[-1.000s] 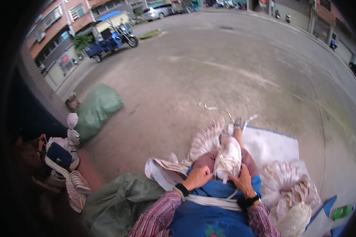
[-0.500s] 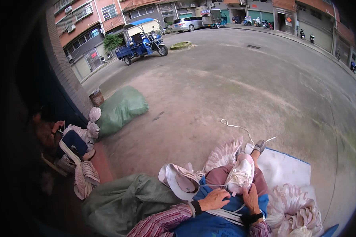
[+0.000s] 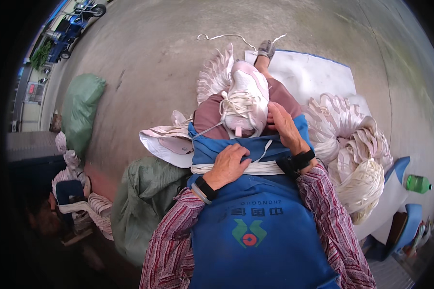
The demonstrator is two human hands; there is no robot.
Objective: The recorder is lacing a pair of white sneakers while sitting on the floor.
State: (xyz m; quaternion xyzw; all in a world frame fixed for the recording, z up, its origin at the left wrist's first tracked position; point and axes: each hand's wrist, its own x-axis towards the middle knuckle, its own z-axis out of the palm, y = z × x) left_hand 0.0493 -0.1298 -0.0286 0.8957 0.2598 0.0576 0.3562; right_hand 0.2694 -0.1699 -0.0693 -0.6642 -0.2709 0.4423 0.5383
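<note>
Shifted since the earlier frame: left hand (image 3: 226, 166), drawn back from the shoe upper (image 3: 248, 91) toward the waist. Listed left to right:

Blue three-wheeler (image 3: 72, 28), parked, partly cropped.
Light green sack (image 3: 84, 108), full, on the concrete.
Dark green sack (image 3: 142, 207), slumped beside the person.
White-and-pink pieces (image 3: 168, 144), loosely stacked, near the left thigh.
Fanned row of uppers (image 3: 213, 79), beyond the knee.
Left hand: fingers loosely curled at the bundle of white laces (image 3: 267, 168) across the blue apron; whether it grips any, cannot tell.
Shoe upper: white and pink, laced, lying between the thighs, heel toward the person.
Right hand (image 3: 285, 129): fingers extended, not clasped, along the upper's right side.
White sheet (image 3: 318, 74), blue-edged, on the ground.
Pile of uppers (image 3: 340, 118).
Cream lace hank (image 3: 366, 188), against that pile.
Green bottle (image 3: 418, 184), far right.
</note>
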